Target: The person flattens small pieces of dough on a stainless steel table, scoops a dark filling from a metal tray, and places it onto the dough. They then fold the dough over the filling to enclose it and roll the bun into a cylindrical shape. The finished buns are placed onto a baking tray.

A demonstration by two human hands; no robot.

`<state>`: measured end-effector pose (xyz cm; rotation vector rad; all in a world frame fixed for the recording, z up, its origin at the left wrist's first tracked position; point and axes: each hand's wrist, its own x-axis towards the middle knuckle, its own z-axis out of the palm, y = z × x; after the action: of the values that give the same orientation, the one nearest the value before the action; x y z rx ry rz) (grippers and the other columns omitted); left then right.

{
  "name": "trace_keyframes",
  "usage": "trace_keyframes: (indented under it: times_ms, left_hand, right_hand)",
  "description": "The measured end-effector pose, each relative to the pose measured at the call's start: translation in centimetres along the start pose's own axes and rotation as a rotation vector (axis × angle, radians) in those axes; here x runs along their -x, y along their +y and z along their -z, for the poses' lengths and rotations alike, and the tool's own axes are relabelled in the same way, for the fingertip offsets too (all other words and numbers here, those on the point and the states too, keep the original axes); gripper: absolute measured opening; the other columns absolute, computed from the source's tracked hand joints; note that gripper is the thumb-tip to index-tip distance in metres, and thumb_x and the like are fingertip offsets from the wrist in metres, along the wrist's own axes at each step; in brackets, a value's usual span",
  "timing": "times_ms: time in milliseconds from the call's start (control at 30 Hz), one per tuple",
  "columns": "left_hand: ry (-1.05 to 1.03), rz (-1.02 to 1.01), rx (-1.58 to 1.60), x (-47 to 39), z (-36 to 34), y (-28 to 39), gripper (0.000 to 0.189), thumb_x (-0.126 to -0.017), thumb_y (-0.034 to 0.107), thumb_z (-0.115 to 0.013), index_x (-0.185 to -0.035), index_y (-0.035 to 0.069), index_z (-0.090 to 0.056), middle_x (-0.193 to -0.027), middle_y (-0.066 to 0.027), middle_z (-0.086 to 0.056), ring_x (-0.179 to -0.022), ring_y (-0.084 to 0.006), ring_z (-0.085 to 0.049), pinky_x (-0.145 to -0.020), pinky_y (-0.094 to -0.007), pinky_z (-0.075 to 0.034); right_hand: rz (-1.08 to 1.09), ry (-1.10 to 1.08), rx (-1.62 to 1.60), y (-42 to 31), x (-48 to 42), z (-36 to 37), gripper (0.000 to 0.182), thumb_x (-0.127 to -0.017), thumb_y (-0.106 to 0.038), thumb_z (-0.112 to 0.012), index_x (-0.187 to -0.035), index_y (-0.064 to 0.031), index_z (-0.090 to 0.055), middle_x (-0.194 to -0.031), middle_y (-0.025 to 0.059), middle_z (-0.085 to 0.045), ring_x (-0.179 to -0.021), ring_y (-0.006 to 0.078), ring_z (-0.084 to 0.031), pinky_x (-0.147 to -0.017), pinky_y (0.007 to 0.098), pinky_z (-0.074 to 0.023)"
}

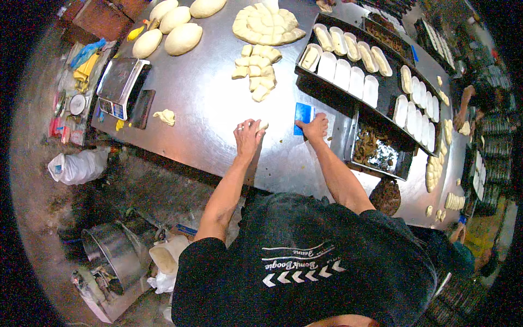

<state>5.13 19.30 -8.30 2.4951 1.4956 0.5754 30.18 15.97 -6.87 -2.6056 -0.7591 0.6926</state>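
My left hand [247, 137] is closed around a small piece of dough [262, 126] on the metal work table [196, 141]. To its right, my right hand [316, 126] rests its fingers on a flat blue scraper [303, 118]. Beyond them lies a cluster of cut dough pieces [255, 69], and behind it a large scored slab of dough [267, 24]. A large black tray [380, 88] holds white paper liners [343, 74], some with shaped dough [352, 45] in them. A lone dough scrap [165, 117] lies to the left.
A digital scale [122, 81] stands at the table's left end, near several large dough balls [184, 39]. A metal pan with brown filling [378, 149] sits below the black tray, beside a brown mass [385, 196]. Another person's arm [465, 106] shows at the far right.
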Motion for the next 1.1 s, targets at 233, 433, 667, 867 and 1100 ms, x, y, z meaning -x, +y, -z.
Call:
trace_keyframes:
  times_ms: [233,433,667,867,1100]
  left_hand:
    - [-0.111,-0.016,0.037,-1.3,-0.9,-0.8,0.064,-0.087,0.031,-0.071,-0.142,0.009,-0.048,-0.122,-0.0098,-0.056,-0.112,-0.0304,-0.052,-0.097,-0.0500,-0.039]
    - [-0.087,0.036,0.192,1.2,2.5,-4.6,0.081,-0.084,0.023,-0.074,-0.152,0.009,-0.032,-0.119,-0.0126,-0.060,-0.106,-0.0338,-0.056,-0.095,-0.0474,-0.042]
    - [-0.003,0.010,0.434,2.2,3.2,-5.9,0.086,-0.078,0.007,-0.077,-0.152,0.007,-0.031,-0.115,-0.0123,-0.060,-0.105,-0.0314,-0.056,-0.094,-0.0449,-0.043]
    - [-0.015,0.157,0.640,2.6,2.5,-6.5,0.053,-0.085,0.028,-0.073,-0.126,0.001,-0.052,-0.113,-0.0185,-0.060,-0.110,-0.0405,-0.052,-0.097,-0.0515,-0.041]
    - [0.098,0.035,0.448,3.0,2.0,-6.2,0.087,-0.079,0.015,-0.078,-0.151,0.003,-0.030,-0.109,-0.0095,-0.060,-0.098,-0.0279,-0.056,-0.093,-0.0429,-0.042]
  right_hand:
    - [0.460,-0.127,-0.232,0.8,-1.6,-0.4,0.064,-0.083,-0.027,-0.072,-0.132,0.0035,-0.043,-0.097,0.0285,-0.068,-0.082,0.0428,-0.069,-0.078,0.0496,-0.0562]
    - [0.836,-0.096,-0.234,-7.2,9.2,0.4,0.080,-0.095,-0.017,-0.058,-0.158,-0.0172,-0.009,-0.109,0.0332,-0.064,-0.082,0.0498,-0.065,-0.072,0.0520,-0.0521]
    - [0.824,-0.102,-0.052,-8.1,9.8,-3.6,0.078,-0.095,-0.015,-0.055,-0.159,-0.0171,-0.010,-0.082,0.0271,-0.067,-0.067,0.0461,-0.064,-0.062,0.0524,-0.0496]
    - [0.871,-0.052,-0.119,-8.6,11.8,-4.3,0.077,-0.095,-0.013,-0.055,-0.158,-0.0155,-0.012,-0.079,0.0260,-0.066,-0.062,0.0439,-0.063,-0.058,0.0527,-0.0486]
    - [0.798,-0.276,-0.053,-8.7,14.0,-5.3,0.075,-0.098,-0.019,-0.052,-0.159,-0.0146,-0.008,-0.087,0.0280,-0.067,-0.070,0.0460,-0.064,-0.063,0.0544,-0.0491]
